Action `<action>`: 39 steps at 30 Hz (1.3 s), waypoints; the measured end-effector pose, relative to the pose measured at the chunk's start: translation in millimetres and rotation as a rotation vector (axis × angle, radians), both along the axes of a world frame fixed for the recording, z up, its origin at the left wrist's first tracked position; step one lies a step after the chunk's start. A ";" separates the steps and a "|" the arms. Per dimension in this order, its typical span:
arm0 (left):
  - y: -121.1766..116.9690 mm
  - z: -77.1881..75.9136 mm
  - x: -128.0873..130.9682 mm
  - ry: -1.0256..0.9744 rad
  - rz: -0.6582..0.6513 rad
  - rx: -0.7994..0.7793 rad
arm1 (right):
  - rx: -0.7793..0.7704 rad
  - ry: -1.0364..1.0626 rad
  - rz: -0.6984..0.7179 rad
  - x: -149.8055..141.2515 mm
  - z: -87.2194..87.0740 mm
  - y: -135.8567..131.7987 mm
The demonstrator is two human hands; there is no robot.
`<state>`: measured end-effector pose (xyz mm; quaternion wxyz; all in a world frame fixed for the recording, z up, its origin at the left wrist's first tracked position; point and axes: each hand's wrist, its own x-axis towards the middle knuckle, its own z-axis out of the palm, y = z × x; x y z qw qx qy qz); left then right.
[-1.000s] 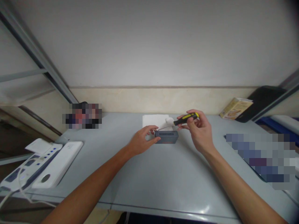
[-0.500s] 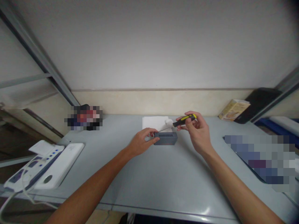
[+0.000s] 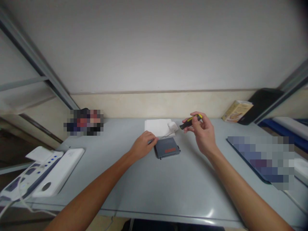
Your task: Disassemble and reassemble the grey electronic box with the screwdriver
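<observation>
A dark grey flat electronics box (image 3: 167, 148) with slotted vents along its front side and reddish marks on top lies on the table. At its back left corner my left hand (image 3: 144, 144) has its fingers closed together; what is between them is hidden. My right hand (image 3: 204, 134), raised to the right of the box, grips a screwdriver (image 3: 191, 122) by its black and yellow handle. The thin shaft slants down to the left across the back of the box, its tip close to my left fingertips.
White paper (image 3: 156, 126) lies behind the box, with a crumpled white piece (image 3: 172, 125) on it. On the left sit a power strip (image 3: 45, 166) with cables and a long white device (image 3: 60, 173). A yellowish carton (image 3: 237, 111) stands back right, near a pixelated mat-like item (image 3: 260, 160).
The box has tipped from standing on its side to lying flat, its top now showing. The screwdriver stays in my right hand, and my left fingers have shifted slightly left.
</observation>
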<state>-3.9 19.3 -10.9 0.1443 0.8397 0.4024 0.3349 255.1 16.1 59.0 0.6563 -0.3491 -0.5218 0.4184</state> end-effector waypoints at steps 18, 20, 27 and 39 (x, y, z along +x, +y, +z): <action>-4.9 4.7 1.4 0.030 -0.086 -0.028 | 0.018 -0.385 0.381 -18.5 -2.5 -30.4; -4.8 5.2 1.5 0.026 -0.086 -0.035 | 0.010 -0.388 0.390 -19.1 -3.5 -29.6; -5.7 8.0 2.0 0.023 -0.085 -0.034 | -0.025 -0.371 0.435 -20.9 -7.3 -27.7; -1.5 -2.0 0.5 -0.135 -0.058 -0.156 | -0.009 -0.122 0.357 -12.1 -10.0 -15.6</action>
